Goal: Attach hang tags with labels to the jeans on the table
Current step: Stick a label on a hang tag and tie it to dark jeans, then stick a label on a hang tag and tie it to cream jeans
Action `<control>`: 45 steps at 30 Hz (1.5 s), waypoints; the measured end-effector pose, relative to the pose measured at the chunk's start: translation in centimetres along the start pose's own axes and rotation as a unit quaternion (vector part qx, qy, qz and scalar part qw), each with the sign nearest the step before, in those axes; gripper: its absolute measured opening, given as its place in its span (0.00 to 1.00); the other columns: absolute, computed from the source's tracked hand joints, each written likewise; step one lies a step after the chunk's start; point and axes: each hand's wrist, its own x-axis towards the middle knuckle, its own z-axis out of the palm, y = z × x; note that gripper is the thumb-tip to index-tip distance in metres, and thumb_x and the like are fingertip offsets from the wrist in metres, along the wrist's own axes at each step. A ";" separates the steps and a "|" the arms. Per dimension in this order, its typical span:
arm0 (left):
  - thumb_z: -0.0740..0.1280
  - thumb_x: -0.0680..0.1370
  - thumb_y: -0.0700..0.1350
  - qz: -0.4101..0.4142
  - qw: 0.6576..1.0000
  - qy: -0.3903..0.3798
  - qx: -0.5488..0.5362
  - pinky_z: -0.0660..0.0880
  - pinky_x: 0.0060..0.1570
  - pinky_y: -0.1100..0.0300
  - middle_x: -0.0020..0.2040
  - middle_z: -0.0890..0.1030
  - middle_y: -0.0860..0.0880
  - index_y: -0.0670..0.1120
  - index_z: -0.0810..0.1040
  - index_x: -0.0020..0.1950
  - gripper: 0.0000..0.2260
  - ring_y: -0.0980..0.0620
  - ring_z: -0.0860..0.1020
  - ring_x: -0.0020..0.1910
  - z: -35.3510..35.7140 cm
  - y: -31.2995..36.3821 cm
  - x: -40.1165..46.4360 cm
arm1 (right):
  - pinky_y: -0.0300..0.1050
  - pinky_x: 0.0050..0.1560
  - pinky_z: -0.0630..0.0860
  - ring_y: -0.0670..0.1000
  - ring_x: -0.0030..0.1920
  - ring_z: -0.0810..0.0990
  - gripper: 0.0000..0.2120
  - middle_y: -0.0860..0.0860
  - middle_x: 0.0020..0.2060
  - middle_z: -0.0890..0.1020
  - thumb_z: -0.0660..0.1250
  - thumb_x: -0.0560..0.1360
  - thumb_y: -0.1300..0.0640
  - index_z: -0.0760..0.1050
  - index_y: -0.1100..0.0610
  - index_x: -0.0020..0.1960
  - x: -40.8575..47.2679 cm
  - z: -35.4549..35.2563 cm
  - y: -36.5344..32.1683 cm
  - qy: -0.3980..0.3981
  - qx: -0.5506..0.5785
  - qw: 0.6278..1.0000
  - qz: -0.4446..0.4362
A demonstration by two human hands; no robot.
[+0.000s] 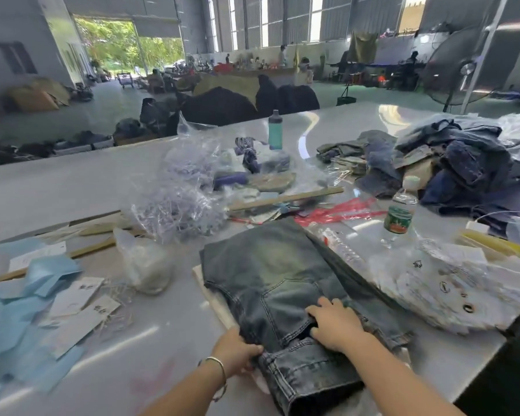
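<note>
Left hand [237, 349] pinches the jeans [282, 283] waistband, right hand [336, 325] presses flat, fingers spread; the fold may slip, misplacing 1 hang tag.

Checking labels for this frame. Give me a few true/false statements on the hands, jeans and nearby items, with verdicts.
1. The left hand grips the edge of the folded jeans. True.
2. The right hand holds a hang tag. False: it rests on the jeans, fingers at a pocket, no tag in it.
3. The teal bottle stands upright on the table. True.
4. The white tags lie on top of the jeans. False: they lie on the table to the left of the jeans.
5. The green-lidded jar is to the left of the jeans. False: it stands to their right.
</note>
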 end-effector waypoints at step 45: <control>0.60 0.74 0.48 0.177 0.733 0.539 0.376 0.79 0.30 0.57 0.45 0.85 0.44 0.45 0.74 0.64 0.20 0.45 0.84 0.37 -67.0 -46.1 -43.0 | 0.39 0.27 0.73 0.56 0.27 0.80 0.27 0.64 0.32 0.83 0.60 0.79 0.42 0.77 0.64 0.36 -16.6 -1.9 -89.4 -0.274 0.454 0.791 -0.305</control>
